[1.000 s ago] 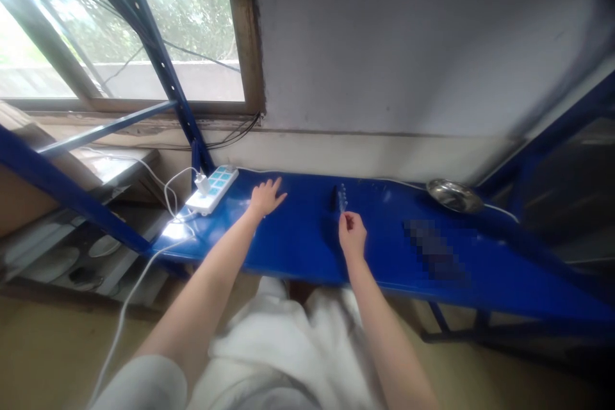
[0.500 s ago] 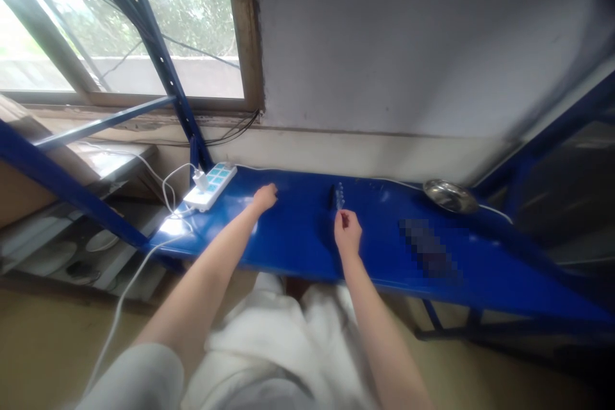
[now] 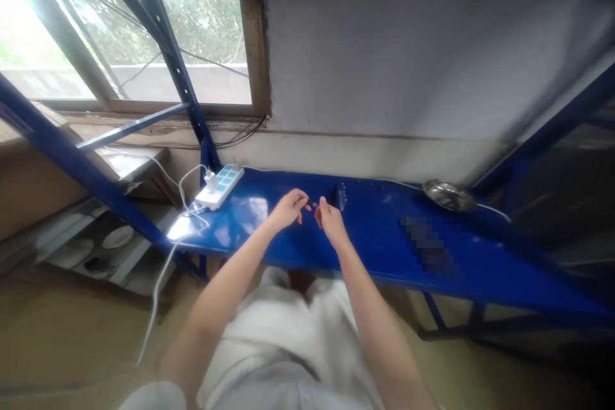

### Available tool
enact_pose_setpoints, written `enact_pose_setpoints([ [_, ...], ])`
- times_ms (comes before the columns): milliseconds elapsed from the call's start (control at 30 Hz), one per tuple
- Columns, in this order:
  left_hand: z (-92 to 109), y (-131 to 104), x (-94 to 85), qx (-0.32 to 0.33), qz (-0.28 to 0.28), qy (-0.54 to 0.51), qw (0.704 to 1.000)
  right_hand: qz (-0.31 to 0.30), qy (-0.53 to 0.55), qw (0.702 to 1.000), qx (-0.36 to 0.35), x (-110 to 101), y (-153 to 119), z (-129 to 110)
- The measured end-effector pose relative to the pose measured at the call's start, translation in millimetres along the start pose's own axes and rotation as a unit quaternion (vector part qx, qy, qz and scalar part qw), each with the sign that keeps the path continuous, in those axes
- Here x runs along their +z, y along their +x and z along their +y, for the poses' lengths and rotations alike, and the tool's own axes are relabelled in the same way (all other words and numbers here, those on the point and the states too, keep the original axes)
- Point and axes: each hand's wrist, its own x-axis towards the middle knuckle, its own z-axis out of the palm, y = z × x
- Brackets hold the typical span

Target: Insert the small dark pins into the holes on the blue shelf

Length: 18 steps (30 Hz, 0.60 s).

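Observation:
Over the middle of the blue table (image 3: 369, 250), my left hand (image 3: 289, 209) and my right hand (image 3: 329, 218) come close together. Each is closed in a pinch. Between their fingertips is a small dark piece (image 3: 312, 204), too small to name. Just behind my right hand lies a clear plastic strip with rounded bumps (image 3: 342, 196). Right beside that strip, on its left, lies a thin black object (image 3: 333, 196), partly hidden by my right hand.
A white power strip (image 3: 221, 186) with a plug and white cables sits at the table's left end. To the right are a shiny metal dish (image 3: 448, 195) and a pixelated dark object (image 3: 427, 245). Blue metal posts (image 3: 180, 77) rise at the left.
My left hand has moved right from the table's left part. My right hand has moved left, away from the clear strip. Both now meet at the small dark piece.

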Motion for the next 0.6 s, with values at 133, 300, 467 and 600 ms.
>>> enact_pose_setpoints([
  [133, 10.6, -18.5, 6.1, 0.020, 0.014, -0.019, 1.000, 0.024, 0.057, 0.998, -0.003, 3.1, -11.8, -11.9],
  [300, 18.6, -33.0, 12.2, 0.028, 0.033, -0.059, 0.997, 0.023, 0.133, 0.991, 0.012, 1.7, -20.1, -24.0],
  [467, 24.4, -39.0, 17.1, 0.041, 0.080, -0.110, 0.990, 0.037, 0.140, 0.989, -0.031, -4.2, -27.1, -37.2],
  [600, 33.1, -43.4, 17.0, 0.035, 0.123, -0.141, 0.982, -0.005, 0.154, 0.987, -0.055, -13.0, -33.0, -42.6],
])
